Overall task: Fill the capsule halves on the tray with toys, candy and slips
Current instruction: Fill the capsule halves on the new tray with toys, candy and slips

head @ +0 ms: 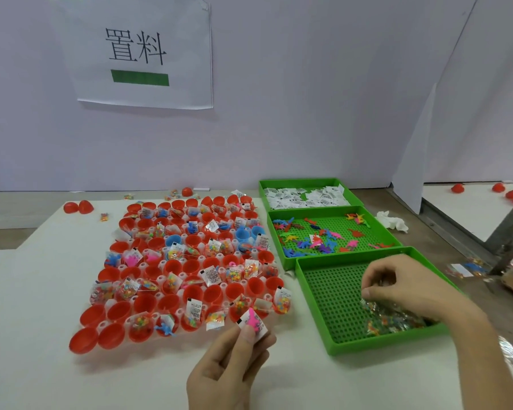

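A white tray (pixel 160 279) lies on the pale surface (pixel 42 291), packed with rows of red capsule halves (pixel 144 303) and a few blue halves (pixel 243 233) near its far right. Many halves hold toys, candy or slips; others, mostly towards the near left corner, hold nothing.

The left hand (pixel 228 371) hovers just off the tray's near right corner. Its grip is clamped, thumb against fingers, on a pink toy (pixel 253 321) and a white slip (pixel 261 329) held together.

Three green bins stand in a line to the right of the tray. The far bin (pixel 296 182) holds white slips (pixel 302 196), and the middle bin (pixel 332 223) holds a scatter of coloured toys (pixel 317 241). In the near bin (pixel 314 309) a small pile of candy packets (pixel 391 321) lies in the near right corner.

The right hand (pixel 403 288) is over that pile with fingers curled. Its grip seems to be pinched on one candy packet (pixel 369 304), though the clear wrap is blurred.

Two loose red halves (pixel 77 207) sit on the surface beyond the tray's far left corner. A crumpled tissue (pixel 393 221) lies right of the middle bin, and a paper sign (pixel 139 54) hangs on the wall.
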Available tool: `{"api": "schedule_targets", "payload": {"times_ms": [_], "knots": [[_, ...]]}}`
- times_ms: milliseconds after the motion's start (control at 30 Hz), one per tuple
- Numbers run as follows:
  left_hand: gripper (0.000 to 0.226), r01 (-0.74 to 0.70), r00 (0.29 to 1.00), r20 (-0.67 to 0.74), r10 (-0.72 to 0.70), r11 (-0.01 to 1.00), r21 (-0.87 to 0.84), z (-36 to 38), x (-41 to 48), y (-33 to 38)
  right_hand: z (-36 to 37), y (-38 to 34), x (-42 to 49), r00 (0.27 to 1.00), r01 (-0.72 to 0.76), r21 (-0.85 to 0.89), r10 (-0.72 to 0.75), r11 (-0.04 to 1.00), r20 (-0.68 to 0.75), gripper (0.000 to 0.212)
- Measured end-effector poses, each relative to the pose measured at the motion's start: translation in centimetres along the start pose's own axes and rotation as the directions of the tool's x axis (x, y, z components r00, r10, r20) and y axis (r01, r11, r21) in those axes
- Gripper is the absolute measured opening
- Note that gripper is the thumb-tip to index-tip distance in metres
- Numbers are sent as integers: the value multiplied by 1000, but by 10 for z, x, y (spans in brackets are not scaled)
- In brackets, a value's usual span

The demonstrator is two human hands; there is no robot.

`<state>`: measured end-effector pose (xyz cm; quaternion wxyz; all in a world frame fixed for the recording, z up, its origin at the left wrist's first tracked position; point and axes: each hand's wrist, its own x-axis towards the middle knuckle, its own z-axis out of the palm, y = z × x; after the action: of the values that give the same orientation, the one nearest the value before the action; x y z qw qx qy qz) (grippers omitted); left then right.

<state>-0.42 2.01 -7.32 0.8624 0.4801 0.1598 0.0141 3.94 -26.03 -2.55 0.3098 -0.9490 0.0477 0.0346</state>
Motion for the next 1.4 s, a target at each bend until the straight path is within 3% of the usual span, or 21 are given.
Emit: {"api": "schedule_targets", "payload": {"times_ms": [67, 233, 300, 400, 500, 600, 733, 900, 967, 1100, 1400], "knots": [[29, 10, 1000, 2, -10, 1000, -4, 0, 0, 2, -2, 3, -2, 1000, 3, 0, -3, 1000, -24, 15], [21, 18, 1000, 14, -18, 1000, -12, -1, -2, 4, -1, 2, -4, 991, -41, -3, 41, 999, 125, 15], [22, 23, 1000, 14, -23, 1000, -9, 0, -3, 5, 2, -1, -2, 997, 0, -29, 2, 1000, 76, 20], [23, 10, 1000, 6, -10, 1000, -11, -1, -3, 6, 5, -6, 1, 987, 93, -34, -97, 995, -129, 23], [20, -7, 1000, 10, 7, 1000, -12, -2, -3, 6, 10, -19, 1, 948, 227, 101, -196, 969, -252, 14], [22, -5, 1000, 14, 5, 1000, -21, -1, -4, 7, 23, -42, 1, 929, 344, 279, -282, 897, -238, 14], [13, 31, 999, 23, -31, 999, -22, -2, -5, 8, 41, -68, -2, 905, 422, 392, -352, 818, -239, 14], [11, 48, 997, 57, -48, 999, 5, -3, -7, 9, 62, -92, -14, 871, 327, 741, -491, 587, 4, 17], [10, 31, 998, 51, -32, 999, 16, -3, -7, 9, 75, -101, -16, 851, 316, 740, -522, 594, 55, 17], [16, -12, 998, 63, 9, 999, 48, -5, -5, 7, 88, -108, -15, 883, 343, 671, -470, 657, 9, 13], [26, -90, 990, 119, 70, 981, 172, -7, -4, 2, 84, -104, -14, 850, 398, 584, -525, 707, 56, 8]]}}
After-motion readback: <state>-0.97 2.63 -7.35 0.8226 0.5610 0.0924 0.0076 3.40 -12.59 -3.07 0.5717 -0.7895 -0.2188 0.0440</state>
